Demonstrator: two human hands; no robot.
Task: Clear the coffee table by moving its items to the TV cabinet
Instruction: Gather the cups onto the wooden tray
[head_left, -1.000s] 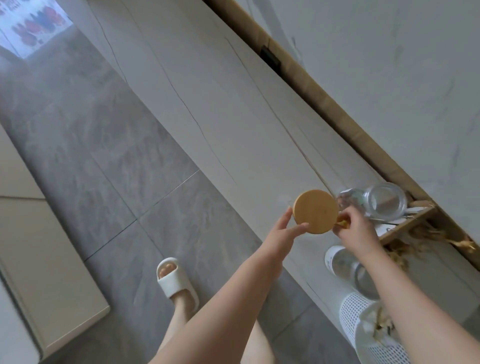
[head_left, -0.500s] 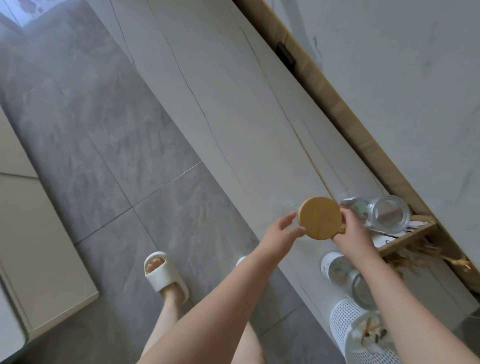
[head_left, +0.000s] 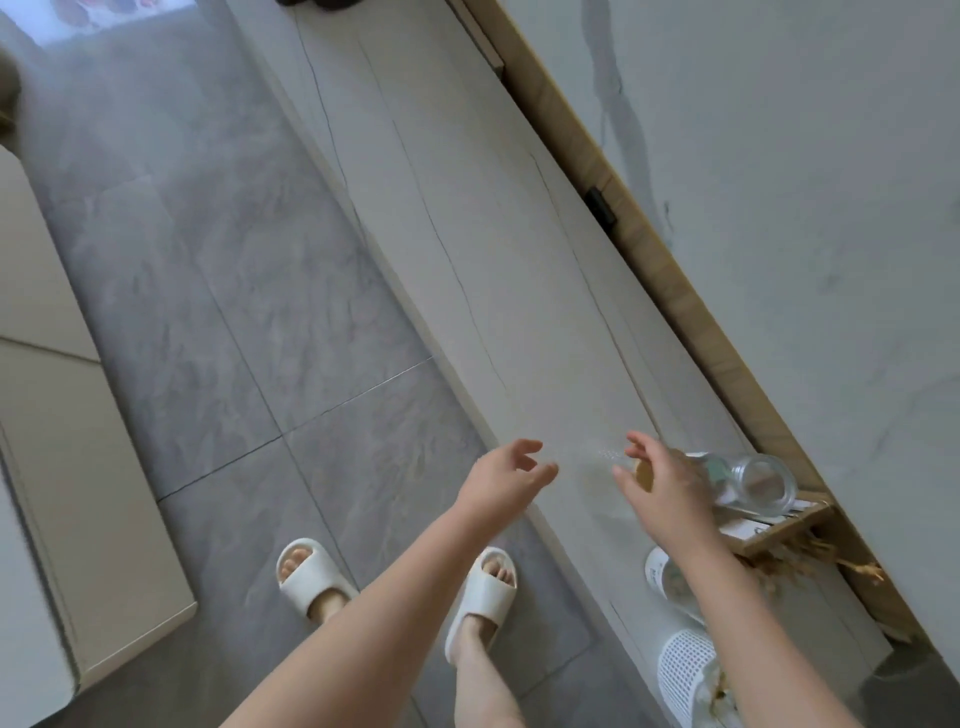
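Only one view is given, taken from a camera worn on the head. The scene is seen from standing height, steeply downward and slightly forward, with the frame tilted so that the cabinet (head_left: 467, 270) runs diagonally from the top centre to the bottom right. The wall (head_left: 779, 208) is seen along the cabinet's far edge, the floor (head_left: 208, 291) along its near edge. Both hands are caught close, low in the frame, over the cabinet's near edge. Wide-angle bending is seen at the margins. No second view is provided, so no overlap can be told.

Both hands empty, spread above TV cabinet (head_left: 467, 249); glass jar (head_left: 753, 480) beside right hand (head_left: 670, 483).
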